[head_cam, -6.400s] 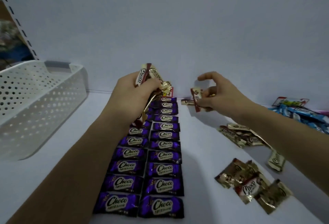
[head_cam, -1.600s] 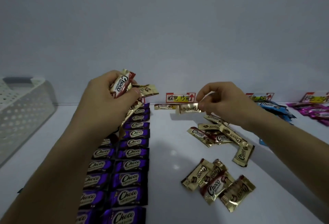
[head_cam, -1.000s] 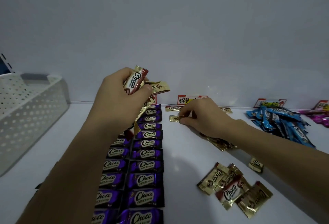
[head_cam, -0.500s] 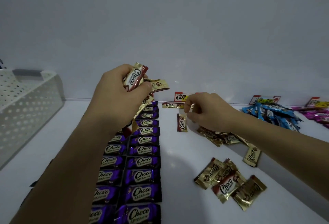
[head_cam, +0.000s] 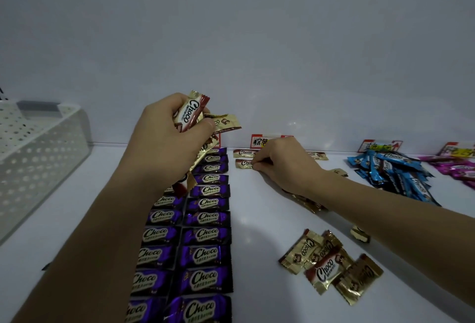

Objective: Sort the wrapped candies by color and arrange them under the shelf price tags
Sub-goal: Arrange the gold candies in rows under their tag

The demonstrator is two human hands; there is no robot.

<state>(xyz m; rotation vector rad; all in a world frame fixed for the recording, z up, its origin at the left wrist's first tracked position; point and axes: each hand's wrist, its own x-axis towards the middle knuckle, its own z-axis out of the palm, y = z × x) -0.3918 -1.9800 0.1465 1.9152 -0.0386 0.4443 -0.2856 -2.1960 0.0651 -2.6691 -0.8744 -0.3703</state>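
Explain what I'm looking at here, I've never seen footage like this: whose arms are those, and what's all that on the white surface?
No machine here: a person wears a camera on the head, so the picture looks forward and down at their own bare arms. The left hand grips a bunch of gold candies. The right hand pinches one gold candy lying on the white shelf below a price tag. Also on the shelf: two columns of purple candies, a loose gold pile, blue candies, pink candies, and a white basket at the left.
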